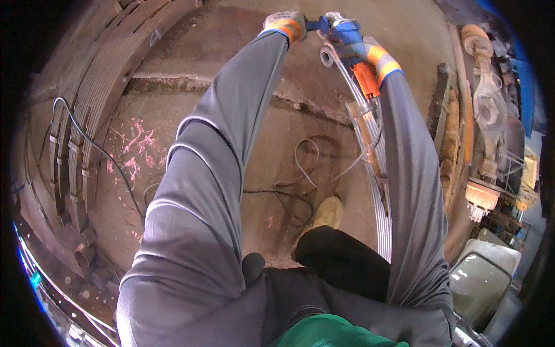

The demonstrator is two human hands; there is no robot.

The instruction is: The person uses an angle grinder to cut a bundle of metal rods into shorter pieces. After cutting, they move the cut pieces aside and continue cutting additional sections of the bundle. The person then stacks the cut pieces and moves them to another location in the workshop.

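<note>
An angle grinder point(347, 32) with a blue head and an orange rear body is held out at arm's length. My left hand point(287, 24), in a grey glove with an orange-striped cuff, closes round its side handle. Round the grinder's body wraps my right hand point(378, 55), gloved alike. Just below the grinder lies a long leaf spring point(381, 211) with a rolled eye point(327, 56) at its far end and a clamp partway along. Whether the disc touches the metal, I cannot tell.
Cables point(300, 165) loop over the concrete floor by my boot point(328, 213). More stacked leaf springs point(98, 98) curve along the left, with a dark hose point(101, 149) hanging across. On the right stand an axle point(490, 107) and a greyish container point(483, 277). A raised concrete edge point(167, 82) crosses the floor.
</note>
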